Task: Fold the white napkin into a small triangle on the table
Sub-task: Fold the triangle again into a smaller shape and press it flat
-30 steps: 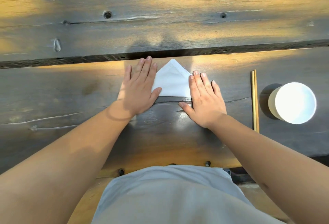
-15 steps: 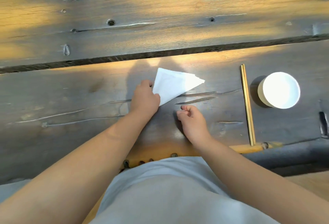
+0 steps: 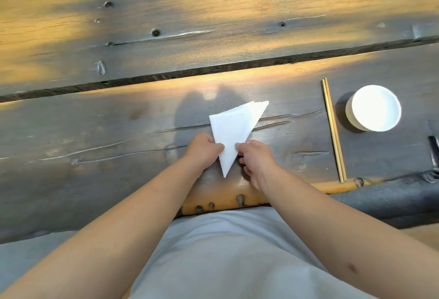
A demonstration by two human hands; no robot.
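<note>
Pinching one napkin (image 3: 234, 130): two hands (image 3: 205, 149) (image 3: 257, 158).

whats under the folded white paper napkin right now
Only the dark wooden table shows around the folded white paper napkin. The left hand and right hand pinch its edges; whatever lies directly beneath is covered.

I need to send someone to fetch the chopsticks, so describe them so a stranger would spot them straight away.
On the dark wooden plank table, look to the right of the folded white paper napkin. There, just left of the round white bowl, lies the pair of thin pale wooden chopsticks, side by side. They are the only long, slender sticks there.
</note>
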